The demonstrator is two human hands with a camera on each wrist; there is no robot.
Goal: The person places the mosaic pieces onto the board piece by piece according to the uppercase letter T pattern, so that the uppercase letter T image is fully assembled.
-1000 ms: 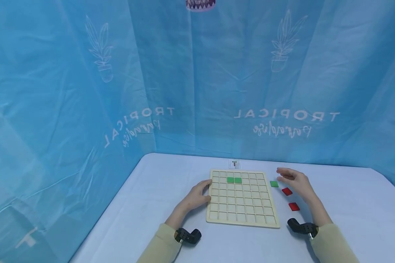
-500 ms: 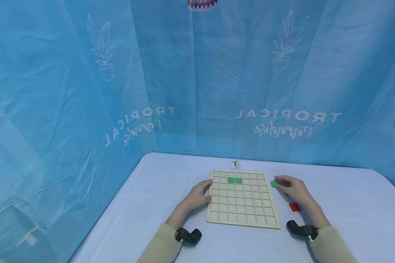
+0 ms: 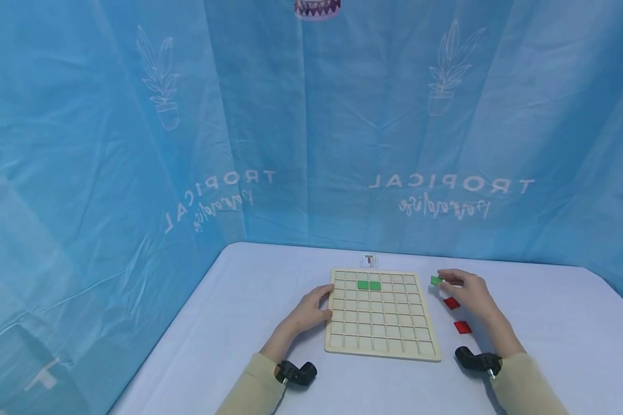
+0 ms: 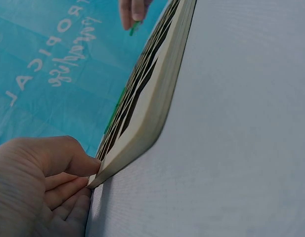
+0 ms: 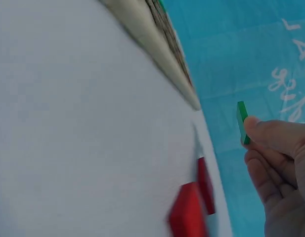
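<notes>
My right hand (image 3: 469,292) pinches a green square tile (image 5: 241,116) between thumb and fingers, raised over the cloth beyond the board's right side. Along the left edge of a pale grid board (image 3: 381,356), my left hand (image 3: 306,311) holds the rim; in the left wrist view its thumb (image 4: 83,162) lies at the rim with the other fingers bent beside it. Two green tiles (image 3: 368,285) sit side by side in cells near the board's far edge. Two red tiles (image 3: 451,303) lie on the cloth below the right hand, the nearer red tile (image 3: 462,327) close to the wrist.
A small printed card (image 3: 369,260) with a T-shaped pattern on a grid lies behind the board. White cloth (image 3: 270,276) covers the table. A blue printed curtain (image 3: 337,144) hangs along the back and left. Each wrist wears a black camera mount (image 3: 297,373).
My right hand lowered to the green tile on the cloth, pinched it and lifted it slightly away from me. The left hand has stayed at the board's edge.
</notes>
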